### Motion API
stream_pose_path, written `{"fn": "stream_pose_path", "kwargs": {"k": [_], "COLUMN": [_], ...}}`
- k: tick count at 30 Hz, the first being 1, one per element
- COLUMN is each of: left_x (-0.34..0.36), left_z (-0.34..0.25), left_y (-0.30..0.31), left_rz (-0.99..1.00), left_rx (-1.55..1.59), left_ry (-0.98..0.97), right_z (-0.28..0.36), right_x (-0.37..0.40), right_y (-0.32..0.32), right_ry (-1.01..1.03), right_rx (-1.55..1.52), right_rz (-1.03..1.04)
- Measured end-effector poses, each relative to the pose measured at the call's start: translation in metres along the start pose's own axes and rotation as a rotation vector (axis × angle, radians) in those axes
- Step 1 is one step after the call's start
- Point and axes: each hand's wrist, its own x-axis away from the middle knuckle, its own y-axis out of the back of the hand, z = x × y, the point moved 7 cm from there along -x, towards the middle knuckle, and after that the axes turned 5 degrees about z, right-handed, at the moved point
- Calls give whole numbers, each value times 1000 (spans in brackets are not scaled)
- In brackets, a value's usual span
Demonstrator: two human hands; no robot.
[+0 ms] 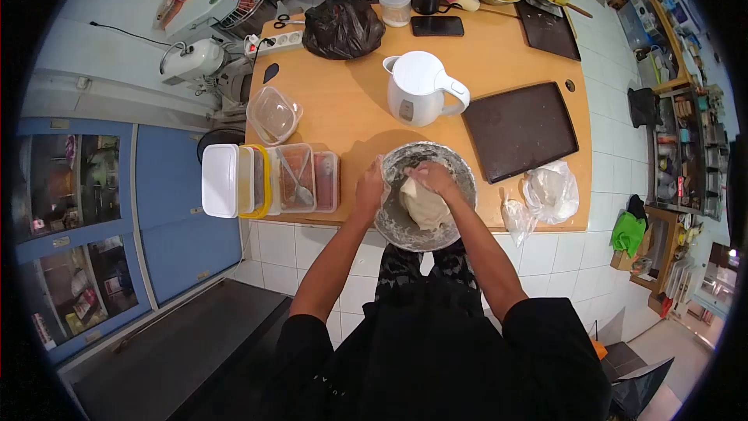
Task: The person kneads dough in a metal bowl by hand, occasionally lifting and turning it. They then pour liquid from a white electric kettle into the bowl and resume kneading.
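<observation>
A round metal bowl (387, 222), its inside smeared with flour, stands at the front edge of the wooden table. In it lies a pale lump of dough (425, 204). My left hand (372, 187) is closed on the bowl's left rim. Inside the bowl my right hand (434, 178) grips the far end of the dough, with its fingers curled into it. Beyond the bowl stands a white electric kettle (417, 86), its handle to the right.
Right of the bowl lie a dark baking tray (522, 132) and plastic bags of white powder (552, 191). Stacked plastic containers (296, 179) line the left front edge. Farther back are a black plastic bag (343, 27), a phone (437, 26) and a power strip (276, 42).
</observation>
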Motion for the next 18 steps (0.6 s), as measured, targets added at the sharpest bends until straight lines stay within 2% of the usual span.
{"fn": "stream_pose_path", "kwargs": {"k": [1,2,3,5,6,8,11,14,18], "left_x": [3,4,4,-4,-4,-4,-4,-7,-8], "left_z": [4,11,14,11,11,11,0,0,0], "left_y": [-4,-10,-12,-8,-8,-8,-1,-7,-10], "left_rz": [-32,-69,-107,13,78,68,30,52,81], "left_rx": [-15,-29,-45,2,24,-23,-37,-78,-116], "left_ry": [-38,-76,-116,56,143,154,120,126,143], "right_z": [12,14,20,26,35,54,52,59,46], "right_x": [16,28,41,75,93,131,154,173,163], "right_y": [4,8,18,26,32,41,39,31,18], "right_ry": [54,12,26,49,185,460,144,382,287], "right_rx": [48,47,113,238,341,551,454,592,515], "right_rz": [68,154,126,75,-51,-311,55,-12,26]}}
